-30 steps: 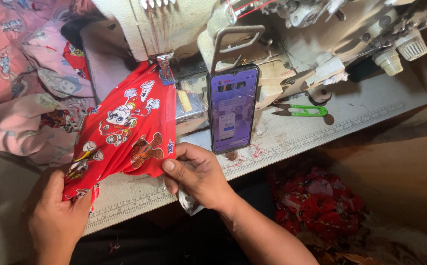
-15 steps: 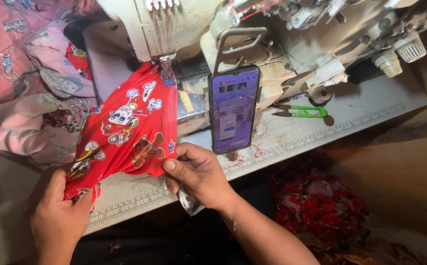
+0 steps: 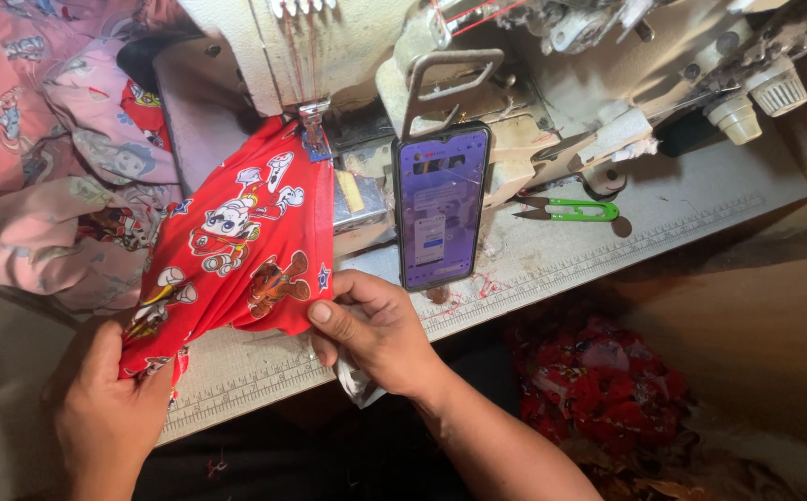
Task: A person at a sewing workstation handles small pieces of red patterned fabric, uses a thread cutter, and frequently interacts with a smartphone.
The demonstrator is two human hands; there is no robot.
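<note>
Two hands grip one piece of red cartoon-print fabric, which lies at centre left of the frame, running from the presser foot of the sewing machine down toward the lower left. The left hand, at lower left, is closed around the fabric's bunched lower end. The right hand, at lower centre, pinches the fabric's right edge between thumb and curled fingers.

Compared with the earlier frames, both hands hold the same grips and positions; the fabric has not visibly shifted under the foot.

On the surface, a smartphone with a lit purple screen leans upright against the machine, just right of the fabric. Green thread snips lie to its right. Pink printed cloth is heaped at upper left; red fabric scraps lie below the surface at lower right.
</note>
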